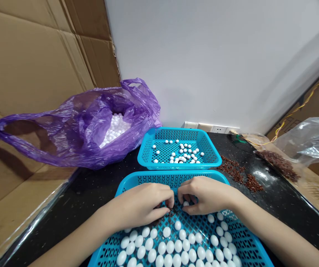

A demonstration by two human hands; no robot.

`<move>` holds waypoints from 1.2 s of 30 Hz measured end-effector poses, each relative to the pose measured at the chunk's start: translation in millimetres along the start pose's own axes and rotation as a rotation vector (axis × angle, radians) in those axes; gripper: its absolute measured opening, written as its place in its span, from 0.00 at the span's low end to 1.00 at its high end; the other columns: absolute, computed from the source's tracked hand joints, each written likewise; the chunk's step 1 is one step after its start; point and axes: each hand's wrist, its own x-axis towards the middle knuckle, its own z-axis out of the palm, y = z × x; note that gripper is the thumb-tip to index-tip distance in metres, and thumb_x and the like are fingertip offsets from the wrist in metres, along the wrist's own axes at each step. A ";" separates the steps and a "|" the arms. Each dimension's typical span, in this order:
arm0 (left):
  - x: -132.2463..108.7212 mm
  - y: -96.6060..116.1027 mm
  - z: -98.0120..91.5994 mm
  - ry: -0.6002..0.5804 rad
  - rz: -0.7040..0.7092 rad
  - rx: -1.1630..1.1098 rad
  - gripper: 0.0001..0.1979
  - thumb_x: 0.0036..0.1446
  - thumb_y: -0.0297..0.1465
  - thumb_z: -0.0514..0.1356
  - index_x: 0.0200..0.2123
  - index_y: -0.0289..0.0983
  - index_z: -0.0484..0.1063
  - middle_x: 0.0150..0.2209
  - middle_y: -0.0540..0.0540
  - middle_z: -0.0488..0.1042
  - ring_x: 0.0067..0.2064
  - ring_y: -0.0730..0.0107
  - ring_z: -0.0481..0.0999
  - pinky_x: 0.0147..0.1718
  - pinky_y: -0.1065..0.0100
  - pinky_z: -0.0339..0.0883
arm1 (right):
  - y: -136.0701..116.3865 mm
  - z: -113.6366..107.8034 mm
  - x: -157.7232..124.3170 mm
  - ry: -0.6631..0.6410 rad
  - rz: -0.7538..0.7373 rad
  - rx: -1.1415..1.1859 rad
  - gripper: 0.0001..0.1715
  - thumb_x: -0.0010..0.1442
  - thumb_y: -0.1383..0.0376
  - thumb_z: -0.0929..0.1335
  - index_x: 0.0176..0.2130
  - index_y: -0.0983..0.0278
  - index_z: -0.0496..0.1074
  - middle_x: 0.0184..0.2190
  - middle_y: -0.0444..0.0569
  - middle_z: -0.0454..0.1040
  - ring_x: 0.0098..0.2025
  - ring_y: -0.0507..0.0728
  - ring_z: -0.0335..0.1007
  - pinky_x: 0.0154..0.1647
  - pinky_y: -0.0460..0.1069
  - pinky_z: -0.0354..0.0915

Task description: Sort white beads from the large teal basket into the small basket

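Both hands are inside the near blue plastic basket, over its far half. My left hand has its fingers curled down and closed at some small dark brown bits on the basket floor. Whatever those fingertips pinch is hidden. Facing it, my right hand is closed around a white ball, which shows between thumb and curled fingers. Many more white balls lie loose across the basket's near half, and one white ball sits just below the gap between the hands.
Behind stands a second blue basket with several white balls. A purple plastic bag full of white balls lies at the left. Brown bits are scattered on the black countertop at right, near a clear bag. Wall sockets sit behind.
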 end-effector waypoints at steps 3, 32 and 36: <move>-0.1 -2.4 0.7 0.017 0.022 -0.003 0.03 0.57 0.26 0.60 0.36 0.37 0.71 0.36 0.50 0.73 0.39 0.68 0.73 0.36 0.72 0.63 | -1.3 -0.2 -0.4 -0.002 -0.001 -0.013 0.05 0.49 0.68 0.68 0.31 0.64 0.69 0.26 0.41 0.66 0.25 0.48 0.59 0.24 0.44 0.53; 0.3 2.7 -6.5 0.544 0.321 -0.051 0.02 0.56 0.25 0.61 0.33 0.35 0.71 0.31 0.49 0.74 0.33 0.73 0.73 0.36 0.73 0.67 | -4.1 -8.8 1.5 0.461 0.041 0.657 0.10 0.58 0.61 0.67 0.39 0.64 0.70 0.36 0.47 0.70 0.34 0.50 0.68 0.28 0.44 0.67; -0.5 1.9 -7.1 0.607 0.363 -0.037 0.02 0.55 0.25 0.62 0.32 0.35 0.71 0.30 0.49 0.73 0.33 0.74 0.73 0.34 0.74 0.67 | -1.2 -8.8 2.7 0.454 0.024 0.852 0.10 0.56 0.61 0.69 0.38 0.64 0.70 0.34 0.47 0.69 0.34 0.51 0.67 0.29 0.45 0.70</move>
